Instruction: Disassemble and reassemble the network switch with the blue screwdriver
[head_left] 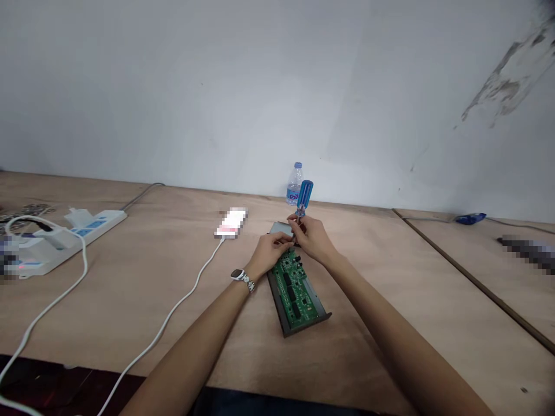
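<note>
Case (309, 328) sits on table (390, 312) betwn forearms, PCB (303, 300) in it. L hand (269, 254) over case's far end, R hand (315, 238) just R of it w/ driver (306, 195), tip down betwn hands. Watch (238, 274) on L wrist. Bottle (293, 188) bhd driver, nr wall (260, 86). Phone (232, 222) L of hands, a bit further back; cord (162, 329) runs from it twd table's near L edge. Power strip (106, 221) far L, plugs in it. On R, seam (455, 265) runs front to back; R of it, sm. item (470, 219) nr wall, another item (526, 250) at far R.
</note>
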`<state>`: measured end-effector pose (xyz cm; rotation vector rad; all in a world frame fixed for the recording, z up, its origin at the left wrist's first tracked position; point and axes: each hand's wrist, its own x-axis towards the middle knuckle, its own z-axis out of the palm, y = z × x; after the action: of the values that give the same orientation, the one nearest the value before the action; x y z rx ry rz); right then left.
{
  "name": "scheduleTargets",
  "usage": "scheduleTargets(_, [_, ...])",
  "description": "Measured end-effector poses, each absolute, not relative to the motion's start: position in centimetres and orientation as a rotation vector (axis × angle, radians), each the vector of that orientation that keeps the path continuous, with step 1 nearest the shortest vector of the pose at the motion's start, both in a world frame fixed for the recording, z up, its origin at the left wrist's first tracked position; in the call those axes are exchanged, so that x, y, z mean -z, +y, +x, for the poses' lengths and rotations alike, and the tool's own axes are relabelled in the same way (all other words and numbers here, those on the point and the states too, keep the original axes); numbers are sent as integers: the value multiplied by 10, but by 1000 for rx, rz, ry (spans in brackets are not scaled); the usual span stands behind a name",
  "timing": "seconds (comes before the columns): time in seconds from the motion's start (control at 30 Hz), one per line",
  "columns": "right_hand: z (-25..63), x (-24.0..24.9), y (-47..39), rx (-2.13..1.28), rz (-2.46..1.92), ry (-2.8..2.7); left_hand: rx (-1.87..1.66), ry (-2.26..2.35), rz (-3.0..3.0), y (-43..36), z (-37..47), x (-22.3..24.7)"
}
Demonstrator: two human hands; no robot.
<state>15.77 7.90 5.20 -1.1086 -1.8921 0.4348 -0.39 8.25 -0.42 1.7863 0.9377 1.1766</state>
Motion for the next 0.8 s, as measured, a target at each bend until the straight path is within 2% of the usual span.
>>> scheduleTargets(0.8, [165,-60,75,-546,-1115,-1970,-1235,985,1933,82,0,8])
